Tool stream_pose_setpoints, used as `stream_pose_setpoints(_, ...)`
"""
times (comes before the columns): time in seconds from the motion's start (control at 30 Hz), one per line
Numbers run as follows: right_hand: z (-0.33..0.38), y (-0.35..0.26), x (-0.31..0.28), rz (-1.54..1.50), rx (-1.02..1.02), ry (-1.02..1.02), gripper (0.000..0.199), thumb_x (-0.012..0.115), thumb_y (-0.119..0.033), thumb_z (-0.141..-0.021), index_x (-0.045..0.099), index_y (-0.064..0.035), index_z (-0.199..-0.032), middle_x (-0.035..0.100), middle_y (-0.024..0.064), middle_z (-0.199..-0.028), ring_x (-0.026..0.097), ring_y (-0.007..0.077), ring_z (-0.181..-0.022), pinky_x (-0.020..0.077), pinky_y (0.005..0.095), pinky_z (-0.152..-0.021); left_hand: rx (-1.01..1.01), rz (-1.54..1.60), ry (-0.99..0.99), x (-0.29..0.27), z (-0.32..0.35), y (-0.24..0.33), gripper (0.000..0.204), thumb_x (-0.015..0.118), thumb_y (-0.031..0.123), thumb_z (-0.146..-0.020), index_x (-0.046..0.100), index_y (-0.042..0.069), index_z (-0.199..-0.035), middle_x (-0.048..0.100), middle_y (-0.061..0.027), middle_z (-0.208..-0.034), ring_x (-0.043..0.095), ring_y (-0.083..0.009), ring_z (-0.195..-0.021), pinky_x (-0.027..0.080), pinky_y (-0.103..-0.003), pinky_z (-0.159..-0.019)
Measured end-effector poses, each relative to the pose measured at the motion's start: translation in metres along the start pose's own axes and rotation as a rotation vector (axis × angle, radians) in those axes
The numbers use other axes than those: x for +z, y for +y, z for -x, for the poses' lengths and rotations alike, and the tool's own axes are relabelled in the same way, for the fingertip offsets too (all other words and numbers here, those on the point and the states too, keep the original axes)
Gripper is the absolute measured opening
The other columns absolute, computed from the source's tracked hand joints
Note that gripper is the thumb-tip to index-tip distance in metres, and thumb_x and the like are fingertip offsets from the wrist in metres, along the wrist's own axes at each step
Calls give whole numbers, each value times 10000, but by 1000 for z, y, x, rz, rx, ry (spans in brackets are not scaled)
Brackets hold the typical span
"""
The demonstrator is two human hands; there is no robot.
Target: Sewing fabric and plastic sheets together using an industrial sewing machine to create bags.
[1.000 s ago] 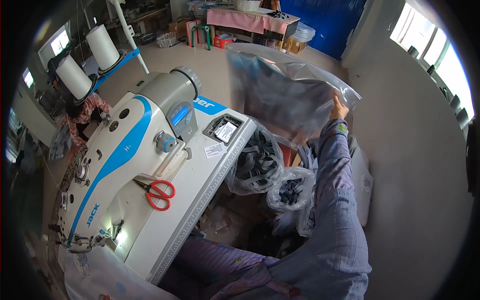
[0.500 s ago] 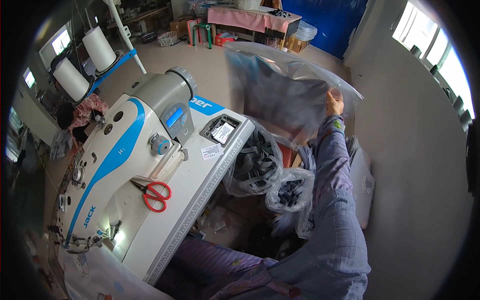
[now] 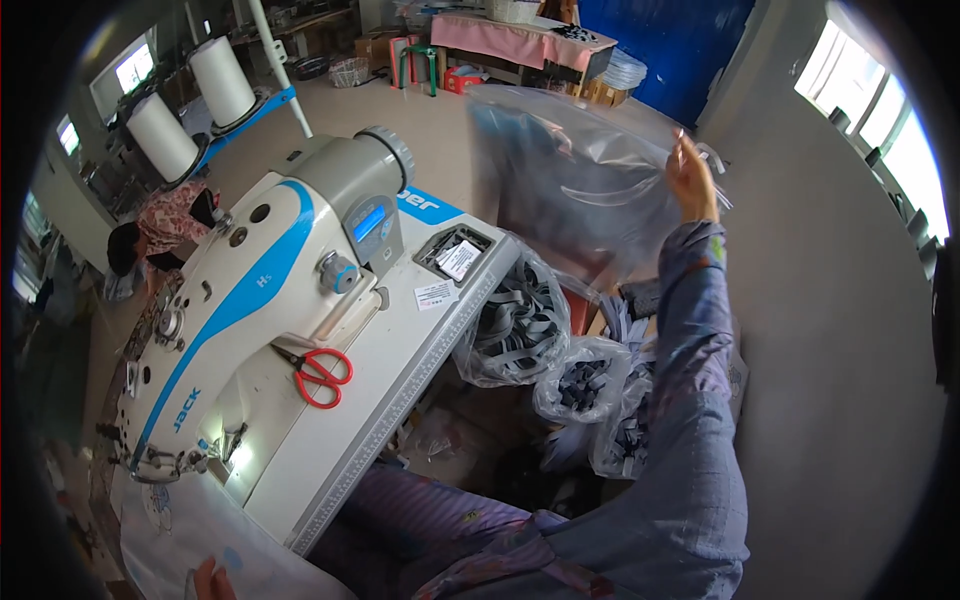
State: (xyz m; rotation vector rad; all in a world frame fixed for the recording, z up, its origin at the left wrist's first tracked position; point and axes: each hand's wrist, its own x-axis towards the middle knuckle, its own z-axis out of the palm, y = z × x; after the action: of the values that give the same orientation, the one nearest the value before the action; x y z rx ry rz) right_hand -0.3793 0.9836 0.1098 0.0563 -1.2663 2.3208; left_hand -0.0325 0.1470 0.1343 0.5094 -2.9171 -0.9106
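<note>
At the far right, my right hand is raised with its fingers together at the right edge of a large translucent plastic sheet. The sheet stands up beyond the sewing machine table, and its edge looks pinched by the fingertips, though the grip is partly hidden. Only a few fingers of my left hand show at the lower edge, against a pale printed sheet that hangs from the table front. What those fingers hold is out of sight. The sewing machine has its lamp lit near the needle.
Red-handled scissors and a paper label lie on the machine table. Clear bags of grey straps and small dark pieces stand right of it. Thread cones rise at left; another person bends beyond. A wall is right.
My right hand has shifted up along the plastic sheet's edge, its fingers straighter than before. Fingers of my left hand have come into view at the bottom. The whole view has shifted slightly.
</note>
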Motion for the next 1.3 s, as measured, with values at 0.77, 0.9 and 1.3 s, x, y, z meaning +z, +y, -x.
stream_pose_setpoints(0.77, 397, -209, 293, 307, 134, -667, 519, 446, -212, -1069, 275, -7, -1513, 207, 255, -1584, 311, 401, -1452, 333, 502, -1168, 807, 1558, -1187, 118, -5, 213, 746, 820, 165, -870, 391, 27, -1465, 426, -106, -1480, 373, -211, -1424, 321, -360, -1156)
stream_pose_setpoints(0.9, 390, -130, 358, 326, 258, -876, 479, 449, -207, -1069, 322, 5, -1479, 266, 271, -1549, 352, 404, -1423, 377, 490, -1142, 836, 1332, -705, 30, 44, 117, 479, 745, 205, -945, 507, 27, -1320, 523, -79, -1326, 506, -164, -1244, 454, -330, -986)
stream_pose_setpoints(1.3, 463, 59, 788, -214, 203, -1653, 385, 458, -189, -1069, 465, 42, -1377, 443, 316, -1443, 474, 411, -1338, 509, 454, -1062, 51, 514, 1320, -345, 256, -185, 305, 485, 361, -1075, 668, 119, -1051, 474, 72, -710, 264, -36, -543, 233, -214, -511)
